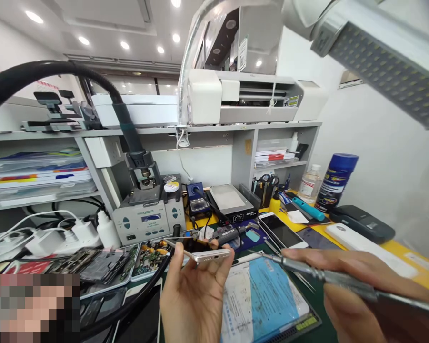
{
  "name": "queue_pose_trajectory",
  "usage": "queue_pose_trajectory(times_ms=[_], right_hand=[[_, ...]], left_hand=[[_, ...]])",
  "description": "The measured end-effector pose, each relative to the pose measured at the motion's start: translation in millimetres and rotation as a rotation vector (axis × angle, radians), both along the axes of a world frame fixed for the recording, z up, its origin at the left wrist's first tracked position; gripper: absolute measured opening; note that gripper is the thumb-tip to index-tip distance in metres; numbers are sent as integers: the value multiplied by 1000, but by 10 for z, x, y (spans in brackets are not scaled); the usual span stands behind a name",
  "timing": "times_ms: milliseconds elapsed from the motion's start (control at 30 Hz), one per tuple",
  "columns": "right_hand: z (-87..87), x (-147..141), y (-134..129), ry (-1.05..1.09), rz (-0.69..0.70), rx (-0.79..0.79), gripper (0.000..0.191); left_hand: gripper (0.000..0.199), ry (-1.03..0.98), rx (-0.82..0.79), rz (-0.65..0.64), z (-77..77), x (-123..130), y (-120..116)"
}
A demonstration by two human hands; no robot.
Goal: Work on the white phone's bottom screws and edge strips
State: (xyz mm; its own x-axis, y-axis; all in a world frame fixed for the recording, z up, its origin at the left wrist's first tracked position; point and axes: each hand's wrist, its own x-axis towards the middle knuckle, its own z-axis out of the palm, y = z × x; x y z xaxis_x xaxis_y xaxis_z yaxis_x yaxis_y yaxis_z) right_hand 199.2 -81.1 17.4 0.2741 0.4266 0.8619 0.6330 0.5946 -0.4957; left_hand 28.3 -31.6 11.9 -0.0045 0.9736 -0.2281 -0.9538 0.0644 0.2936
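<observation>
My left hand (196, 300) holds a smartphone (214, 257) by its side edges, fingers curled around it. The phone lies nearly flat in the air, its bottom edge with the port and speaker holes facing me. Between thumb and fingers, my right hand (364, 281) grips a slim metal pen-like tool (314, 272). Its thin tip points left, to the right of the phone and apart from it. Whether the tip is a blade or a driver bit I cannot tell. Below both hands lies a blue-and-white plastic-covered pad (267, 295).
A hot-air rework station (148, 219) stands behind, its black hose curving past my left hand. Circuit boards (150, 259) and phone parts lie at left. To the right are a white phone (282, 231), a spray can (337, 183) and a white bar-shaped case (371, 247). A lamp (389, 71) hangs overhead.
</observation>
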Motion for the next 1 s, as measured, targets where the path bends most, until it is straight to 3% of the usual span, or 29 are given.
queue_pose_trajectory(times_ms=[100,200,367,467,567,767,1000], right_hand=[[95,90,43,271,-168,17,25],[279,377,315,212,-245,-25,19],[716,924,1329,-57,-114,-345,25],[910,1017,1962,-195,-161,-499,25],[954,988,2378,-315,-243,-607,24],[832,1002,2685,-471,-382,-789,28],[912,1079,2807,-611,-364,-903,30]], left_hand=[[20,20,-38,17,24,8,-2],[21,28,-55,23,46,28,-15],[18,37,-44,14,75,48,-40],[16,41,-21,-12,66,21,-36],[17,17,-2,-33,32,-18,-22],[27,-56,72,-91,-46,-32,-9],[25,-70,95,-133,-103,-40,-1]])
